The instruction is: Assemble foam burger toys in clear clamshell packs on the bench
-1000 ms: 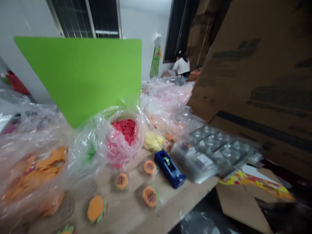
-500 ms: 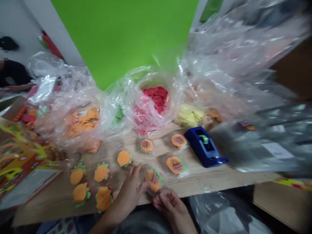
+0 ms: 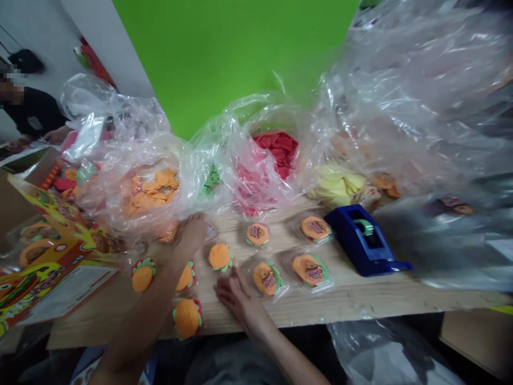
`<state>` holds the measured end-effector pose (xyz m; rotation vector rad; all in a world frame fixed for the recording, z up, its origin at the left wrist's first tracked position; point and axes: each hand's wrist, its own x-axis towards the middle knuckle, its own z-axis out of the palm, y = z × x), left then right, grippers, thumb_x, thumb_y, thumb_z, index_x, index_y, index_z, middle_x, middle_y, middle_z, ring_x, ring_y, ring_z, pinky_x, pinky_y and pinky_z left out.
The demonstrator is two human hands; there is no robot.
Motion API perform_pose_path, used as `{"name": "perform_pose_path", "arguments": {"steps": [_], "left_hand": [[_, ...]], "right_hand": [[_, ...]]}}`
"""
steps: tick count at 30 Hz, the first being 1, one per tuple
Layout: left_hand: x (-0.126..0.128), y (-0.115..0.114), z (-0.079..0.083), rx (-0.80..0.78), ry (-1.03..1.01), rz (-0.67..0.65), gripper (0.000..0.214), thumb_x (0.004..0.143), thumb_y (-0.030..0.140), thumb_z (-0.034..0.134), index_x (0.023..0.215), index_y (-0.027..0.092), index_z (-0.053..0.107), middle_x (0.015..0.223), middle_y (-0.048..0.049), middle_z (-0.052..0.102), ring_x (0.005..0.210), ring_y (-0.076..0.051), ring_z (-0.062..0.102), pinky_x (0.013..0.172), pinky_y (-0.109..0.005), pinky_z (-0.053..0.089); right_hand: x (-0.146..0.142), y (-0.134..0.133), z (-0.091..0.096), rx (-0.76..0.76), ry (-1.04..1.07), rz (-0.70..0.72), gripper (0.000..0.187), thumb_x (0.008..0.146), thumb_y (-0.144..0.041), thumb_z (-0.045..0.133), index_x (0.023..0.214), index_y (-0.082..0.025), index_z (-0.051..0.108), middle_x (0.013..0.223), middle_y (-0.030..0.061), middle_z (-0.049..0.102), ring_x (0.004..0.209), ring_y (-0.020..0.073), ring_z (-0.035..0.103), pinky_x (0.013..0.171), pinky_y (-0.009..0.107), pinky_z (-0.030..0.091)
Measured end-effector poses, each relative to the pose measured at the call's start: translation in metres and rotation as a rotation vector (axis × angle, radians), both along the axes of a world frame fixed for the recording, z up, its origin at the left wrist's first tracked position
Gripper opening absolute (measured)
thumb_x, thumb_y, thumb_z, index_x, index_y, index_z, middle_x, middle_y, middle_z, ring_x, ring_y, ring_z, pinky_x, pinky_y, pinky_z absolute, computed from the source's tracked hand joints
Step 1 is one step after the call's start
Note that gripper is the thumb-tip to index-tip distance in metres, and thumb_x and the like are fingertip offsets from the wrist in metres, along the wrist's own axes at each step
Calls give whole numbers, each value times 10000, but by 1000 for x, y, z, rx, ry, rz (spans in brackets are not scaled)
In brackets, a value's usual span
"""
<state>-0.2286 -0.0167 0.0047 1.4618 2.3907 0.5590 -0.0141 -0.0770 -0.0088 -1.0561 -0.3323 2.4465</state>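
Two hands (image 3: 194, 230) (image 3: 239, 300) now off one burger (image 3: 266, 278)

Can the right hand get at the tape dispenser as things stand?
Probably yes. The right hand seems to hold nothing, and only two low boxed burgers lie between it and the tape dispenser. Reaching over them looks feasible, with no bag across the dispenser's near side.

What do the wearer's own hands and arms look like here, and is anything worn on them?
The left hand and right hand are ungloved. Both forearms are bare to the picture's edge, with no sleeve, watch or bracelet visible. I make out no rings, but blur hides finer details such as nails.
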Motion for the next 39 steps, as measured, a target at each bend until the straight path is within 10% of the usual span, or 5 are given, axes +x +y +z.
{"name": "perform_pose_path", "arguments": {"steps": [12, 20, 26, 34, 39], "left_hand": [[37, -51, 48, 224, -334, -240, 82, 852, 255, 489, 879, 188, 526, 1200, -78, 599, 1111, -182, 558, 908, -322, 461], [72, -81, 84, 570, -15, -515, 416, 838, 118, 553, 1225, 202, 424, 1154, -63, 620, 1194, -166, 485, 1098, -416, 301], [83, -94, 99, 469, 45, -650, 508, 850, 206, 562, 1322, 227, 377, 1163, -42, 622, 1162, -169, 523, 1154, -431, 199], [83, -104, 103, 629, -478, -256, 471, 886, 262, 504, 1335, 340, 387, 1491, 25, 271, 1382, -237, 216, 1129, -458, 243], [87, -111, 94, 445, -824, -239, 825, 661, 473, 730, 1373, 315, 346, 1444, -80, 360, 1295, -330, 371, 1065, -493, 346]], "right_hand": [[-19, 16, 26, -90, 181, -39, 490, 626, -577, 722, 834, -222, 456, 749, 75, 718, 749, 249, 696, 748, 411, 503], [-4, 30, 72, -44, 380, 196, 520, 739, -615, 592, 909, -125, 614, 747, 79, 701, 771, 216, 684, 830, 395, 490], [8, 30, 90, 53, 401, 190, 552, 790, -584, 556, 1167, -181, 559, 788, 62, 714, 721, 200, 686, 766, 375, 516], [19, 27, 94, 285, 225, 147, 560, 831, -491, 565, 1307, -216, 459, 804, 51, 721, 625, 195, 696, 687, 364, 553], [24, 25, 98, 375, 184, 114, 526, 881, -442, 512, 1366, -284, 383, 960, 62, 710, 729, 205, 701, 646, 346, 568]]}}
